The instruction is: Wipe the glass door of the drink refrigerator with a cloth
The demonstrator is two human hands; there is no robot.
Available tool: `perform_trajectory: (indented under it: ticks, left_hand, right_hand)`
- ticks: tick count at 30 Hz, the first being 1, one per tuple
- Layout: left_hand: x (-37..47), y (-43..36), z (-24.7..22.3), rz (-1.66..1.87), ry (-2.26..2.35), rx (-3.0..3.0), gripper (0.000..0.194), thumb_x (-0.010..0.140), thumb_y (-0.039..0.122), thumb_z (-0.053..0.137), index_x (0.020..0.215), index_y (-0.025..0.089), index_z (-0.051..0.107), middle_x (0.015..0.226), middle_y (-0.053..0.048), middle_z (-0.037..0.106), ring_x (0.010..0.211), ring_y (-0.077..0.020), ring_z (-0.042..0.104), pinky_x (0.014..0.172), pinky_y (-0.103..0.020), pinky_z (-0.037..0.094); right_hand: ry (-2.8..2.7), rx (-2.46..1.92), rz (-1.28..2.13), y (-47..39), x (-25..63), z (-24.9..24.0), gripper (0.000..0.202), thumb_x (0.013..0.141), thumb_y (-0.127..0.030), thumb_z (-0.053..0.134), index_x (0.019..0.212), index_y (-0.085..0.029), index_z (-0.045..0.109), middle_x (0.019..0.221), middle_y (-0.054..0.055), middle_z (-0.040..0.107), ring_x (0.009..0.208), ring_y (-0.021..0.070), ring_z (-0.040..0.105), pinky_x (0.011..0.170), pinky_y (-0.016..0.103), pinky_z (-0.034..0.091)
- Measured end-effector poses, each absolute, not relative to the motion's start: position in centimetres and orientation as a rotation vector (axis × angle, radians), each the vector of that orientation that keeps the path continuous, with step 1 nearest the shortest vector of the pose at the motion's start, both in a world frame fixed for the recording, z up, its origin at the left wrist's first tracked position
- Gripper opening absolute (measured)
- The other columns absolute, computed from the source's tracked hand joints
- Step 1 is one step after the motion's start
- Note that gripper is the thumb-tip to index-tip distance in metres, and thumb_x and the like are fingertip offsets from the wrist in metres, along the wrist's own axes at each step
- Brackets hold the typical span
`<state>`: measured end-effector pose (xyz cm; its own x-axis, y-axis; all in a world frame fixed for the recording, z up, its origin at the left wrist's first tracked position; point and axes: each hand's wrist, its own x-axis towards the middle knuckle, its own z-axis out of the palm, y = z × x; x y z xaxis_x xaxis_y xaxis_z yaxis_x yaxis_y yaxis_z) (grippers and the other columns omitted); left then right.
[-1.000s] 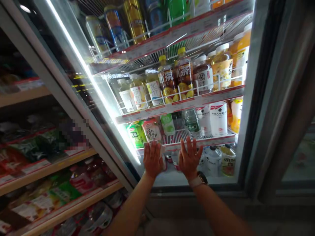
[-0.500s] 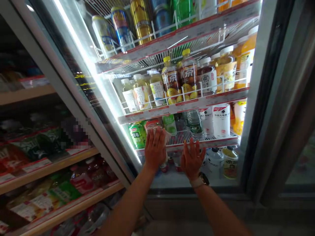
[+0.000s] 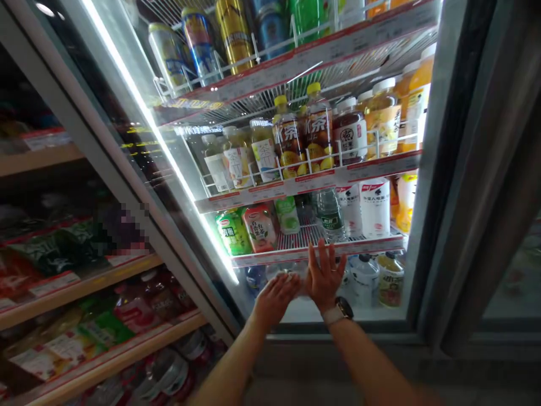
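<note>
My left hand (image 3: 276,299) is low in front of the glass door of a lit drinks cooler, fingers together and bent to the right. A small piece of white cloth (image 3: 289,277) shows at its fingers, mostly hidden under them. Just right of it, my right hand (image 3: 324,276) is raised with fingers apart and palm towards the glass, holding nothing. A dark watch (image 3: 344,307) is on that wrist. Behind the hands are a green carton (image 3: 231,232), a red carton (image 3: 260,228) and a clear water bottle (image 3: 330,214).
Bottled teas (image 3: 289,141) stand on the middle wire shelf, cans (image 3: 234,36) on the upper one. White packs (image 3: 375,208) are at the lower right. Wooden shelves (image 3: 105,352) with packaged drinks run along the left. A dark metal door frame (image 3: 454,169) borders the right.
My left hand has moved down from in front of the red carton, uncovering it, and now points towards my right hand. My right hand stays nearly in place. The view has shifted slightly.
</note>
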<state>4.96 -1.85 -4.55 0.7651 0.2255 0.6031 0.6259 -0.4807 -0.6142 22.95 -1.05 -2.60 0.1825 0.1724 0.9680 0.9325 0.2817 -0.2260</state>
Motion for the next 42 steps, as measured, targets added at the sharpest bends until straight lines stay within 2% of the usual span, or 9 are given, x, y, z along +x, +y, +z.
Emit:
perform_trajectory:
  ticks: [3, 9, 12, 17, 23, 28, 35, 38, 42]
  left_hand:
    - [3.5, -1.6, 0.6, -0.59, -0.702, -2.044, 0.065, 0.09, 0.011, 0.04, 0.152, 0.025, 0.031, 0.153, -0.003, 0.043, 0.144, -0.0183, 0.035, 0.12, -0.035, 0.028]
    - [3.9, -0.1, 10.7, -1.098, -0.922, -1.813, 0.067, 0.096, 0.022, 0.04, 0.157, 0.02, 0.011, 0.163, -0.009, 0.017, 0.151, -0.0281, 0.008, 0.122, -0.052, 0.023]
    - [4.4, 0.2, 9.8, -1.24, -0.931, -1.763, 0.065, 0.097, 0.024, 0.038, 0.157, 0.02, 0.013, 0.164, -0.009, 0.015, 0.151, -0.0292, 0.007, 0.122, -0.056, 0.02]
    - [4.3, -0.4, 2.3, -1.241, -1.051, -1.713, 0.064, 0.097, 0.025, 0.036, 0.156, 0.016, 0.014, 0.163, -0.013, 0.017, 0.15, -0.0311, 0.009, 0.12, -0.057, 0.025]
    - [3.5, -2.4, -4.1, -1.129, -1.163, -1.734, 0.066, 0.097, 0.024, 0.04, 0.156, 0.015, 0.012, 0.162, -0.015, 0.016, 0.15, -0.0317, 0.007, 0.117, -0.057, 0.032]
    - [1.8, -2.4, 0.6, -1.092, -1.237, -1.796, 0.061, 0.099, 0.023, 0.036, 0.156, 0.021, 0.014, 0.162, -0.011, 0.019, 0.15, -0.0266, 0.009, 0.121, -0.053, 0.024]
    - [-1.1, 0.6, 11.8, -1.485, -1.166, -1.6, 0.058, 0.101, 0.031, 0.031, 0.156, 0.024, 0.015, 0.164, -0.008, 0.015, 0.152, -0.0218, 0.008, 0.124, -0.049, 0.012]
    - [-1.0, 0.8, 10.7, -1.56, -1.153, -1.561, 0.057, 0.101, 0.033, 0.032, 0.155, 0.022, 0.02, 0.164, -0.009, 0.019, 0.152, -0.0228, 0.011, 0.125, -0.048, 0.01]
    - [-0.3, -0.1, 4.1, -1.621, -1.317, -1.534, 0.057, 0.101, 0.033, 0.034, 0.155, 0.018, 0.023, 0.163, -0.011, 0.019, 0.152, -0.0249, 0.01, 0.125, -0.046, 0.01]
  right_hand:
    - [-1.25, -1.166, -0.778, -1.1, 22.9, -2.5, 0.062, 0.093, -0.02, 0.04, 0.154, -0.027, 0.029, 0.152, 0.011, 0.045, 0.147, 0.0275, 0.029, 0.119, 0.055, 0.016]
    - [-1.278, -1.123, -0.756, -1.6, 23.1, -2.2, 0.065, 0.093, -0.02, 0.044, 0.155, -0.026, 0.026, 0.155, 0.011, 0.04, 0.148, 0.0274, 0.026, 0.12, 0.054, 0.015]
    - [-1.304, -1.128, -0.75, -1.7, 23.2, -2.4, 0.066, 0.093, -0.02, 0.045, 0.155, -0.025, 0.024, 0.157, 0.011, 0.036, 0.149, 0.0272, 0.023, 0.12, 0.055, 0.012]
    - [-1.394, -1.17, -0.68, -2.0, 23.5, -2.5, 0.068, 0.095, -0.024, 0.044, 0.157, -0.025, 0.016, 0.161, 0.012, 0.026, 0.15, 0.0306, 0.016, 0.118, 0.063, 0.01]
    - [-1.442, -1.146, -0.676, -2.5, 23.7, -2.2, 0.07, 0.097, -0.031, 0.047, 0.157, -0.021, 0.013, 0.163, 0.012, 0.016, 0.152, 0.0302, 0.01, 0.119, 0.06, 0.006]
    - [-1.392, -1.175, -0.678, -2.5, 23.0, -2.0, 0.071, 0.096, -0.032, 0.049, 0.157, -0.02, 0.015, 0.162, 0.014, 0.02, 0.152, 0.0303, 0.01, 0.12, 0.06, 0.006]
    - [-1.388, -1.184, -0.596, -2.8, 22.5, -1.9, 0.069, 0.097, -0.034, 0.046, 0.157, -0.022, 0.014, 0.163, 0.012, 0.017, 0.151, 0.0315, 0.011, 0.119, 0.061, 0.005]
    - [-1.415, -1.175, -0.589, -2.9, 22.7, -1.9, 0.068, 0.098, -0.036, 0.044, 0.157, -0.022, 0.013, 0.164, 0.01, 0.013, 0.152, 0.0315, 0.009, 0.119, 0.061, 0.003]
    - [-1.444, -1.178, -0.606, -3.0, 23.0, -1.8, 0.071, 0.097, -0.038, 0.044, 0.158, -0.021, 0.011, 0.165, 0.01, 0.008, 0.152, 0.0324, 0.006, 0.119, 0.062, 0.001]
